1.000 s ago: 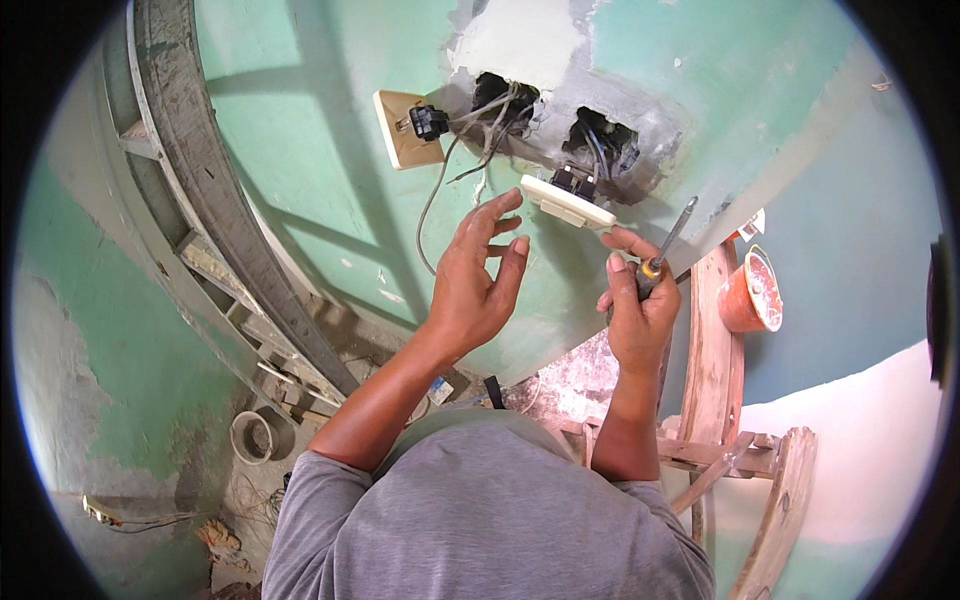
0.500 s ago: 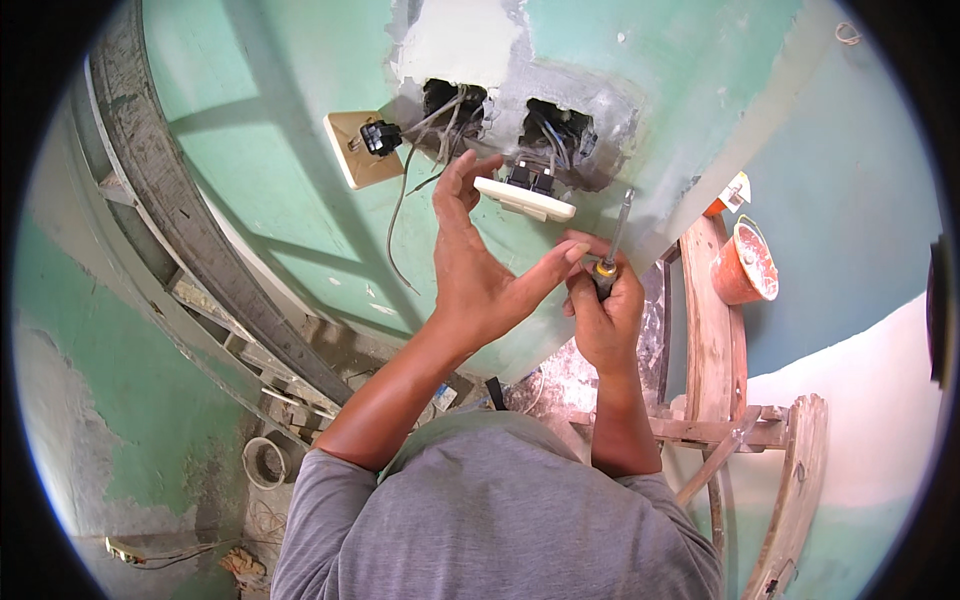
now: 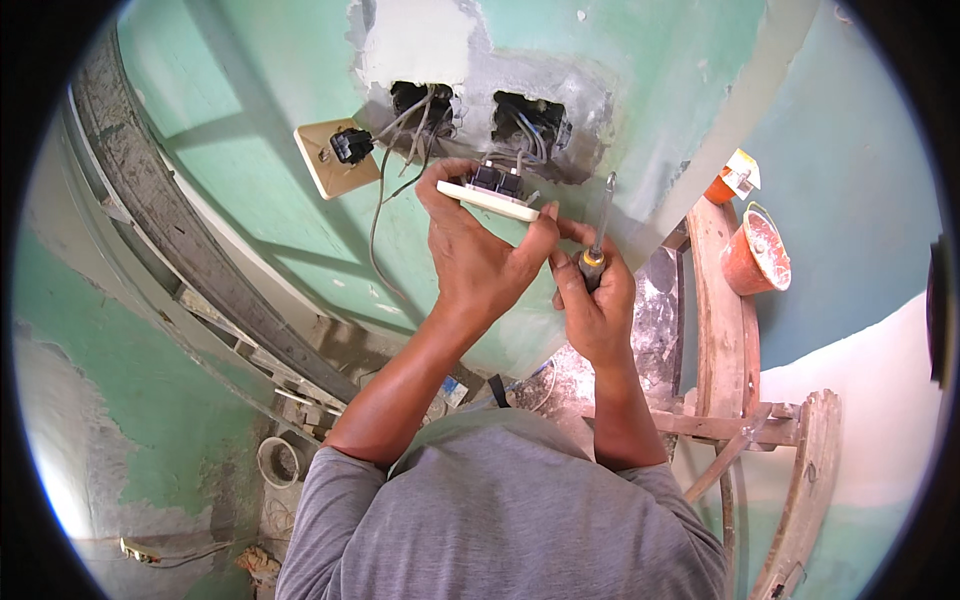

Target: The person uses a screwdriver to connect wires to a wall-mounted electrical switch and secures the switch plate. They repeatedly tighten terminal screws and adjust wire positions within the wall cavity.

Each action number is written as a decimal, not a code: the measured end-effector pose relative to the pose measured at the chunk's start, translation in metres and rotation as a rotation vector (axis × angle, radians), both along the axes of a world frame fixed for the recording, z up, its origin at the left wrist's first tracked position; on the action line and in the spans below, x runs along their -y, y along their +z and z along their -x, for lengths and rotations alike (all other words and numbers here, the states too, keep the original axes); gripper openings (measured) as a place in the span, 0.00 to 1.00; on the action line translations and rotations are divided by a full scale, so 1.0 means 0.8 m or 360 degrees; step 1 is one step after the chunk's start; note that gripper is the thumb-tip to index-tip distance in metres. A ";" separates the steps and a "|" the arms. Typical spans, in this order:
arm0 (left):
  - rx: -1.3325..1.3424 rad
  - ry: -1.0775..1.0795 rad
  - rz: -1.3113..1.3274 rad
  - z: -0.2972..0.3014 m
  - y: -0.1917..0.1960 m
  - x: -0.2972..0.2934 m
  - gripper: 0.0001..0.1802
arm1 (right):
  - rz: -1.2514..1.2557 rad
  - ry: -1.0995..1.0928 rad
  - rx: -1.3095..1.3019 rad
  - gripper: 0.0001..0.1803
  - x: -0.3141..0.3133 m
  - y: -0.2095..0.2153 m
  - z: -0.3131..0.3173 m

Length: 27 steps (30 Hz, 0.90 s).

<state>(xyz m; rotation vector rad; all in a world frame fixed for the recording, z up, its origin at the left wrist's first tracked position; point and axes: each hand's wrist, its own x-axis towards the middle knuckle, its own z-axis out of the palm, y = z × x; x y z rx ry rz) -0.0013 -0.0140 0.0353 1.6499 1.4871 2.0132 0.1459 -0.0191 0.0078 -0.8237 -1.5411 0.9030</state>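
Note:
My left hand (image 3: 475, 250) grips a white switch plate (image 3: 490, 198) with black switch bodies on its back, held flat just below two open wall boxes. Wires run from the right wall box (image 3: 528, 125) down to the plate. My right hand (image 3: 592, 300) is closed around a yellow-handled screwdriver (image 3: 600, 228), its shaft pointing up beside the plate's right end. A second, beige plate (image 3: 335, 157) hangs on wires from the left wall box (image 3: 420, 105), to the left of my left hand.
The wall (image 3: 250, 90) is green with a grey and white patch around the boxes. A wooden ladder or trestle (image 3: 720, 320) stands at the right with an orange bucket (image 3: 755, 252) on it. A grey door frame (image 3: 170, 250) curves at the left. Debris lies on the floor (image 3: 280, 465).
My left hand has taken the white plate fully into its grip and lifted it closer to the wall boxes. My right hand with the screwdriver has come up beside it.

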 end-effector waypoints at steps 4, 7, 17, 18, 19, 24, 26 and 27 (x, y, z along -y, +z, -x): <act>-0.0146 0.0107 -0.0110 0.005 -0.006 -0.006 0.44 | -0.0044 -0.0017 -0.0011 0.14 -0.006 -0.002 -0.005; -0.0172 0.0166 -0.0130 0.006 -0.013 -0.011 0.46 | -0.0102 -0.0029 -0.0010 0.14 -0.011 0.001 -0.011; -0.0161 0.0274 -0.0193 0.005 -0.036 -0.024 0.46 | -0.0051 0.0121 0.0102 0.19 -0.017 0.018 -0.022; -0.0093 0.0244 -0.0220 0.002 -0.036 -0.026 0.46 | -0.0060 0.0131 0.0104 0.19 -0.016 0.019 -0.022; -0.0069 0.0232 -0.0208 0.000 -0.035 -0.025 0.46 | -0.0054 0.0151 0.0096 0.19 -0.017 0.017 -0.022; -0.0168 0.0259 -0.0185 0.001 -0.022 -0.013 0.47 | -0.0022 0.0234 0.0127 0.19 -0.014 0.010 -0.029; -0.0272 0.0299 -0.0185 0.005 -0.020 -0.009 0.50 | 0.0010 0.0282 0.0048 0.18 -0.011 0.005 -0.033; -0.0323 0.0315 -0.0188 0.006 -0.018 -0.007 0.51 | 0.0023 0.0301 0.0008 0.18 -0.009 0.004 -0.035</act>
